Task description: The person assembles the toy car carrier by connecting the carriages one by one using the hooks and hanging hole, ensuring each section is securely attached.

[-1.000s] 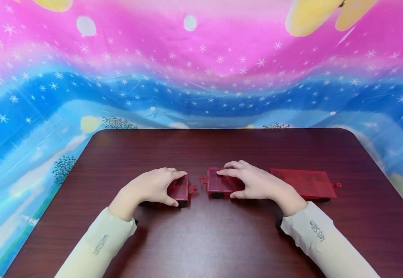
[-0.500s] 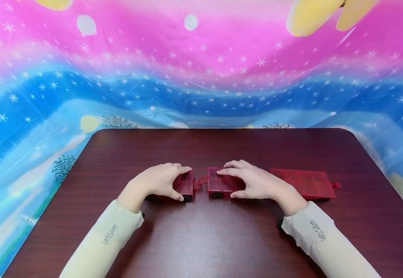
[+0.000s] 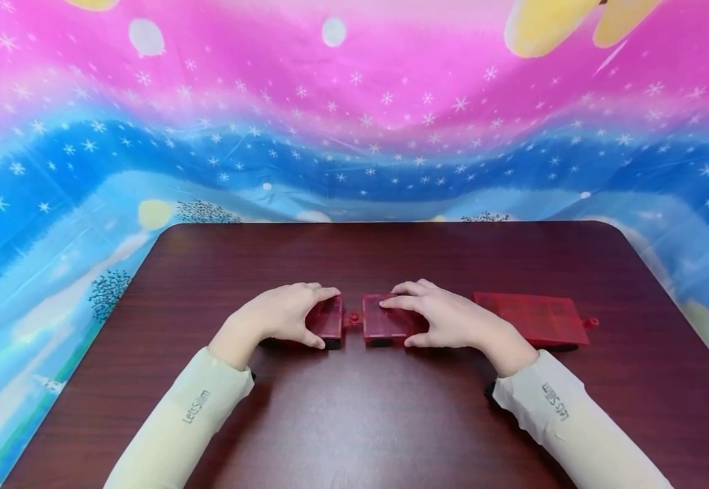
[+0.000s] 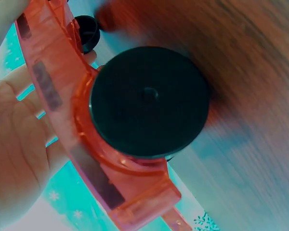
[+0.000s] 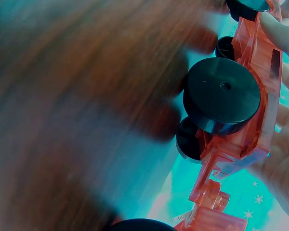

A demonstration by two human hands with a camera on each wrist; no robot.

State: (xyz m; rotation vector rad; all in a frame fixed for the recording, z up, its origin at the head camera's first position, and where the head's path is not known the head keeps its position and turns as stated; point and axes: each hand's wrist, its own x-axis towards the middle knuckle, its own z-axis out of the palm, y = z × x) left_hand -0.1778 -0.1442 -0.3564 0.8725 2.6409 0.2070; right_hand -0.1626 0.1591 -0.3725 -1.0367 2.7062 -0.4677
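Note:
My left hand grips a translucent red toy car from above, thumb on the near side and fingers on the far side. My right hand holds a second red toy car the same way. Between them, the left car's peg and the second car's ring meet at a small red coupling. Black wheels show under both cars: one wheel in the left wrist view and another wheel in the right. The palms cover much of both car tops.
A longer red toy car stands right of my right hand, partly behind the wrist. A red link joins it to the second car. The dark wooden table runs back to a patterned cloth.
My left hand has slid its car right and slightly away from me, closing the gap, so its peg now overlaps the second car's ring. My right hand has stayed in place.

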